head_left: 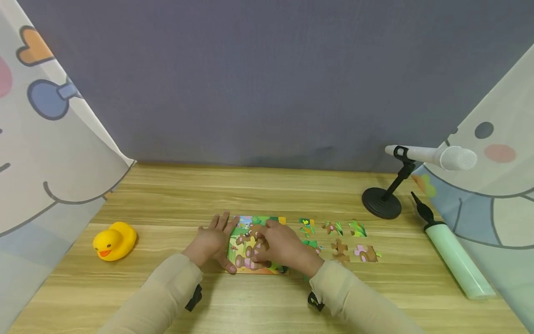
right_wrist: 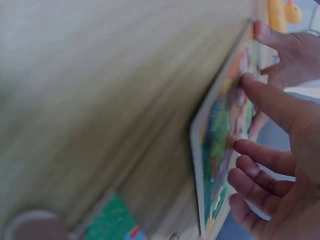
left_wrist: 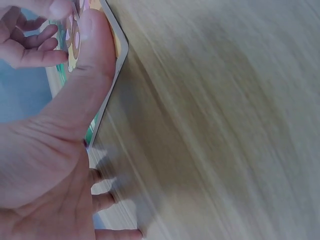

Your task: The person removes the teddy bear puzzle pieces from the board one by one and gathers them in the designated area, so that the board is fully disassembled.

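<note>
A bear jigsaw puzzle in a flat tray lies on the table before me. My left hand rests at its left edge with fingers spread, and the thumb presses the lower left corner. Over the puzzle's right half, my right hand pinches a brown puzzle piece between thumb and curved fingers, down at the picture's surface. My own fingers partly hide that piece. In the left wrist view, the left thumb lies on the tray's rim.
Several loose pieces lie right of the tray, among them a brown piece and a green one. A yellow rubber duck sits at left. At right stand a white microphone on a black stand and a mint-green pump.
</note>
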A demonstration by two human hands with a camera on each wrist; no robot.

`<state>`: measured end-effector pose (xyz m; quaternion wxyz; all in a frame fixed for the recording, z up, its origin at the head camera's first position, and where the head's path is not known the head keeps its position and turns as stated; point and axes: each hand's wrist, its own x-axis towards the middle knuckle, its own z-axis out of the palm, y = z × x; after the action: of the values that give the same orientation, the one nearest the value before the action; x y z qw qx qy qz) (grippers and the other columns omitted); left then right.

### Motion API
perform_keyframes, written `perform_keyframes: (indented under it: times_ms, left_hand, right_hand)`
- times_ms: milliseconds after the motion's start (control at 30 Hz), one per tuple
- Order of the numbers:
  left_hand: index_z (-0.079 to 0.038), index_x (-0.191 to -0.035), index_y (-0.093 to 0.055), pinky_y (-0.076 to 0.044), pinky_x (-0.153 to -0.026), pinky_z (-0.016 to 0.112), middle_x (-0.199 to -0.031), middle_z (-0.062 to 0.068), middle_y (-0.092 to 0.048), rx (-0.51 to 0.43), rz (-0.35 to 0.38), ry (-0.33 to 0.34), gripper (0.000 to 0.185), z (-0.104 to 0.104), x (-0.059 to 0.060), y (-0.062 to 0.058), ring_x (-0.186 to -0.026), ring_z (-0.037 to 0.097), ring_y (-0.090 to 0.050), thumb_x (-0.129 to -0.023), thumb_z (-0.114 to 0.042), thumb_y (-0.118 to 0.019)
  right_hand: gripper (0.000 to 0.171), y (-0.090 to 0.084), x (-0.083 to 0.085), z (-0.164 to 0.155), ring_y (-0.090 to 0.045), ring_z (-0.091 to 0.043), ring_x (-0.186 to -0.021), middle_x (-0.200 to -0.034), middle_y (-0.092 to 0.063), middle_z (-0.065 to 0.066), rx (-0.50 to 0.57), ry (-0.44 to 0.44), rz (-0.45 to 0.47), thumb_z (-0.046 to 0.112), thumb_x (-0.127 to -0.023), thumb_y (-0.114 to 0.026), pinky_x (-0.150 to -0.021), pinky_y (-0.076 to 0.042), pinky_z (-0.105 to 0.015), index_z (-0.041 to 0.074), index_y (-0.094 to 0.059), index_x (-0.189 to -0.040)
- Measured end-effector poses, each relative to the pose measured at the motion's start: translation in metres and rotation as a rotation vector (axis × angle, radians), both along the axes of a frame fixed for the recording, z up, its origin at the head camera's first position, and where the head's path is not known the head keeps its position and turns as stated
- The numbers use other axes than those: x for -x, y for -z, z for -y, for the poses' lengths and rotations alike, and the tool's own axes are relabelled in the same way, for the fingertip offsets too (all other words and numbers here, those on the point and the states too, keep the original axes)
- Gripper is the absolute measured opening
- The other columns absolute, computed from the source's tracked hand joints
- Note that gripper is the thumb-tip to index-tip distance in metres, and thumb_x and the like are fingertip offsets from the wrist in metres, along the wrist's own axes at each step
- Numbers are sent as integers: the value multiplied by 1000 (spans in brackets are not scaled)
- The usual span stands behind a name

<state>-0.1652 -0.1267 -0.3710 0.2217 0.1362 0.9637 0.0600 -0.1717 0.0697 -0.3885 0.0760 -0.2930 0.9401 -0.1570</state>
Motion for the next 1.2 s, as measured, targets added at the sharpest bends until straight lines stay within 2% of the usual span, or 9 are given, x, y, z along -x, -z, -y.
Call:
perform_keyframes:
  times_ms: [167,467,700,900,1067,1200]
  left_hand:
    - [-8,-146,-6,-21,-94,67,-149,23,0,-9,-11,5,132,1,1,1,-134,43,-5,-46,-56,-77]
    - [-9,-146,-6,-21,-94,68,-149,22,1,-6,-11,8,132,1,1,1,-134,43,-4,-46,-57,-77]
    - [-8,-146,-5,-21,-94,68,-149,23,2,-18,5,2,131,2,0,-1,-134,43,-2,-47,-56,-77]
    - [-8,-146,-6,-21,-93,68,-149,24,1,-14,-5,11,131,2,1,0,-134,43,-3,-47,-56,-77]
    - [-7,-146,-6,-21,-94,68,-149,23,1,-27,1,10,130,1,0,-1,-134,43,-2,-48,-55,-77]
    - [-7,-146,-5,-19,-94,69,-148,24,2,-40,10,9,130,1,0,-2,-134,43,-1,-48,-54,-78]
  right_hand:
    - [41,1,1,-2,-43,-5,-61,-78,-46,7,-18,-23,-94,42,-69,-76,-52,-38,-18,13,-69,-98]
    - [39,4,3,-8,-45,-4,-66,-85,-48,5,33,-39,0,37,-73,-74,-56,-40,-17,15,-67,-104]
    - [35,4,6,-11,-48,-2,-70,-87,-48,7,21,-97,-5,37,-75,-73,-58,-42,-16,15,-65,-102]
    - [25,3,8,-20,-48,-1,-69,-87,-49,7,57,-154,18,35,-78,-70,-58,-42,-16,19,-64,-97]
    - [30,-3,7,-30,-45,-3,-65,-86,-50,7,41,-166,-25,39,-75,-72,-56,-40,-19,21,-65,-97]
    - [34,-6,5,-40,-49,-6,-71,-94,-54,8,39,-146,-25,41,-75,-71,-62,-43,-24,24,-64,-104]
